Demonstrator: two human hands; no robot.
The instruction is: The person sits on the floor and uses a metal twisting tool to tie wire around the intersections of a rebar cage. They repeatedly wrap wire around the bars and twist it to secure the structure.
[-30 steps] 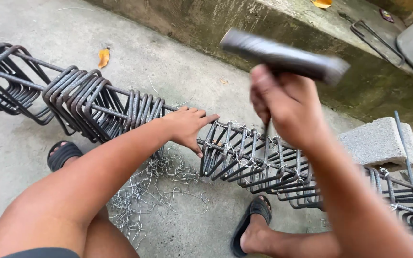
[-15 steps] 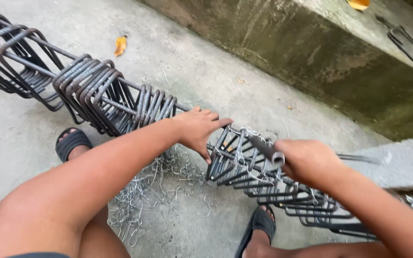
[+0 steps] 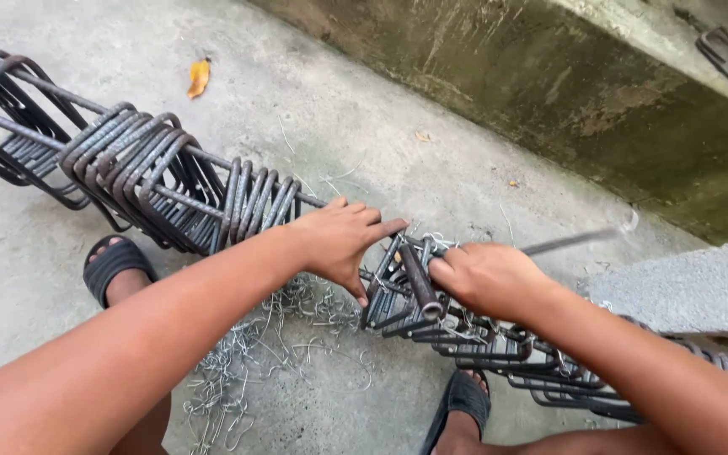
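Head view: the rebar cage (image 3: pixel 212 202) lies along the concrete floor (image 3: pixel 339 93), stiff and heavy-looking (ribbed bars should grip well). The left hand (image 3: pixel 339 240) rests open on its stirrups; the right hand (image 3: pixel 486 278) is closed round a dark-handled tying hook (image 3: pixel 419 282).

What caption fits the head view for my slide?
Left hand rests on the dark steel rebar cage while right hand grips a thin metal hook tool over concrete floor.

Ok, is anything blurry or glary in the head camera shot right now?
Head view: soft even daylight, no glare, faint shadows. The thin hook tool past the right hand is motion-smeared; the left hand, rebar stirrups and wire scraps look sharp.
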